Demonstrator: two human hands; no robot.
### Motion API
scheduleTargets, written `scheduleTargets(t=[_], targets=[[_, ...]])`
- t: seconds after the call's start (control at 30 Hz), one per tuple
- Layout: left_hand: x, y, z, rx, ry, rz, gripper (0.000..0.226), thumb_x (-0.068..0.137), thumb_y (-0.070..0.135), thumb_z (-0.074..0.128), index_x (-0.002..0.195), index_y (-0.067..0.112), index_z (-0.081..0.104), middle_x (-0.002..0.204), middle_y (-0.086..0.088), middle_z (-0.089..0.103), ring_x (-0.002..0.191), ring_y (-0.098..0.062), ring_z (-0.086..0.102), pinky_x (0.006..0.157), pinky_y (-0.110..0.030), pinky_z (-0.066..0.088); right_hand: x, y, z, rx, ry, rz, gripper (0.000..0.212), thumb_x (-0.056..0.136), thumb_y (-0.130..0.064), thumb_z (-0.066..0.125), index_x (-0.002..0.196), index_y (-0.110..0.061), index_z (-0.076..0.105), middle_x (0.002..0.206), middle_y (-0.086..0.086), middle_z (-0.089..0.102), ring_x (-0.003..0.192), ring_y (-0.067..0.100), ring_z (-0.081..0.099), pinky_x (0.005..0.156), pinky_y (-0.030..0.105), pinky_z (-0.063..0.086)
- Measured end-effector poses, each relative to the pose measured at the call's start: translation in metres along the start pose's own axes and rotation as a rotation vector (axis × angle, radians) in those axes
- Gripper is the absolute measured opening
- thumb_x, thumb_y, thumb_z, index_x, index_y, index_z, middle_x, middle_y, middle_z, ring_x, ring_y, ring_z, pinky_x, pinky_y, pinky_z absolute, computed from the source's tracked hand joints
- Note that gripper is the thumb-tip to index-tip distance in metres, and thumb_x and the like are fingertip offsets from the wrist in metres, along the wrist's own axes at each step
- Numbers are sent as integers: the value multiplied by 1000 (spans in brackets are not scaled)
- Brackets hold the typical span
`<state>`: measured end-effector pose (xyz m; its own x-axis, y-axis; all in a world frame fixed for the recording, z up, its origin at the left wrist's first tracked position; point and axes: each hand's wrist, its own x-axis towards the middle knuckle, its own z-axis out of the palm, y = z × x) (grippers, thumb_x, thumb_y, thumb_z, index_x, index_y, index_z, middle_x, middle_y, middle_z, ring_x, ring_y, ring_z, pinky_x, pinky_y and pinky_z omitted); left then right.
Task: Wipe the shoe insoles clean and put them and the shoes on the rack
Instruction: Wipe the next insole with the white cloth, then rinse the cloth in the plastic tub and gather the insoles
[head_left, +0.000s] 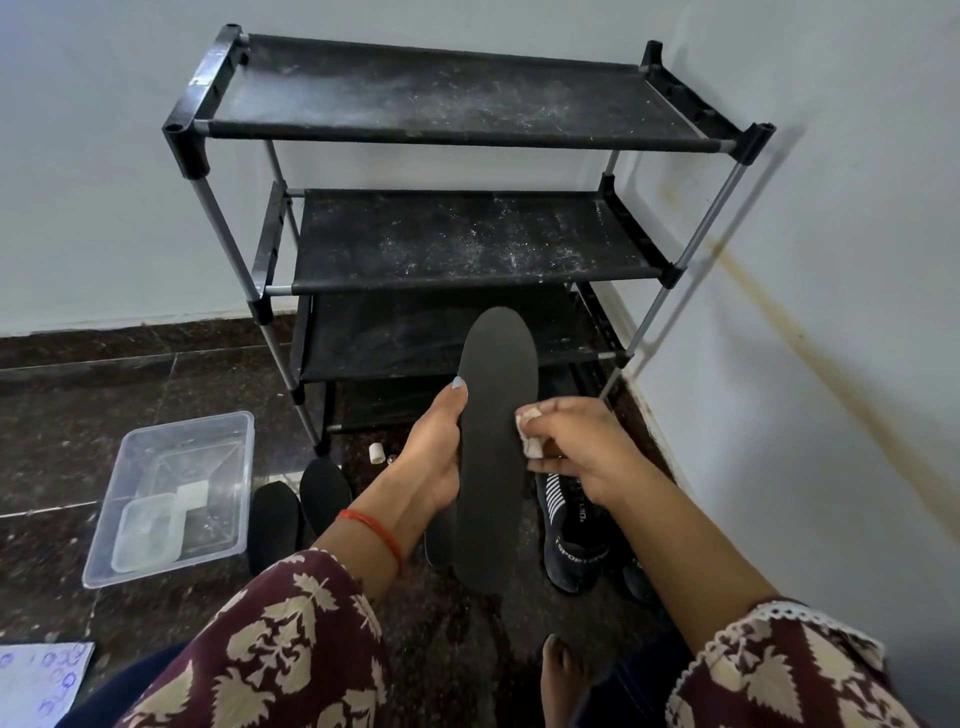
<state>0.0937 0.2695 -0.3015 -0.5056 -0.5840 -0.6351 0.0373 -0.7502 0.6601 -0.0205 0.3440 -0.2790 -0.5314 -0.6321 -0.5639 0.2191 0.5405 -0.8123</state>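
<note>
Left hand (434, 457) grasping long black foam insole (493, 467) upright before dusty black fabric shoe rack (457, 244), right hand (582, 447) pinching small white cloth (531, 431) against it, dark sports shoe (574, 530) below rack

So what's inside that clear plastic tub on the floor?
The clear tub holds a smaller clear container and a small white block. Whether either holds water I cannot tell.

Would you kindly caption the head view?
Left hand holds an insole while right hand wipes it with cloth before a shoe rack.
</note>
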Motion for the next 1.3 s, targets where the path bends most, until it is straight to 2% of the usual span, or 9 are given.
scheduleTargets(t=[0.1, 0.23, 0.37, 0.5, 0.57, 0.7, 1.07, 1.17, 1.3], targets=[[1, -9, -1, 5, 1, -28, 42, 100, 41, 37, 114, 11, 63, 106, -13, 69, 90, -25, 67, 68, -34, 55, 14, 16, 4, -83, 88, -42, 8, 82, -7, 65, 80, -15, 69, 92, 9, 67, 84, 19, 64, 57, 26, 52], [14, -19, -5, 52, 43, 43, 31, 102, 24, 35, 94, 18, 64, 91, -4, 68, 81, -18, 63, 72, -32, 51, 38, 31, 6, -62, 135, -31, 9, 82, -7, 65, 79, -15, 68, 92, 9, 67, 87, 21, 65, 62, 27, 54], [41, -34, -14, 127, 128, -3, 30, 100, 17, 32, 121, 20, 53, 95, 4, 65, 82, -13, 62, 65, -29, 48, 76, 53, 10, -47, 182, 8, 10, 79, -5, 67, 76, -15, 68, 87, 10, 66, 83, 21, 64, 62, 28, 55], [76, -55, -22, 212, 142, -109, 28, 99, 18, 32, 119, 26, 50, 105, 2, 63, 85, -14, 59, 65, -29, 44, 119, 88, 17, -102, 250, 64, 8, 79, -8, 66, 73, -11, 70, 70, 7, 64, 61, 17, 58, 77, 35, 56], [100, -72, -28, 240, 140, -156, 28, 98, 17, 32, 114, 25, 54, 105, 0, 63, 88, -16, 58, 71, -31, 45, 141, 111, 21, -122, 273, 76, 16, 80, -9, 65, 65, -14, 66, 72, 8, 64, 65, 19, 60, 80, 36, 54], [150, -107, -44, 252, 152, -236, 36, 97, 16, 34, 128, 23, 51, 107, -1, 65, 94, -20, 59, 78, -35, 48, 178, 156, 29, -139, 291, 95, 6, 81, -14, 67, 84, -10, 71, 91, 10, 70, 87, 25, 64, 86, 37, 53], [248, -157, -67, 344, 269, -333, 19, 95, 17, 42, 101, 11, 59, 81, -5, 55, 70, -18, 51, 59, -28, 44, 265, 230, 43, -199, 306, 146, 10, 82, -14, 66, 85, -6, 72, 77, 9, 65, 74, 22, 59, 78, 35, 52], [268, -168, -69, 446, 284, -314, 27, 95, 23, 44, 113, 9, 59, 103, -9, 63, 90, -24, 59, 78, -36, 50, 280, 241, 43, -235, 330, 174, 10, 82, -18, 67, 84, -10, 72, 77, 9, 66, 75, 23, 61, 75, 32, 52], [284, -176, -73, 514, 311, -272, 34, 93, 20, 45, 117, 0, 59, 111, -22, 62, 96, -34, 59, 81, -39, 49, 290, 245, 44, -254, 342, 194, 12, 83, -20, 67, 91, -13, 73, 85, 8, 69, 82, 22, 64, 69, 23, 46]])
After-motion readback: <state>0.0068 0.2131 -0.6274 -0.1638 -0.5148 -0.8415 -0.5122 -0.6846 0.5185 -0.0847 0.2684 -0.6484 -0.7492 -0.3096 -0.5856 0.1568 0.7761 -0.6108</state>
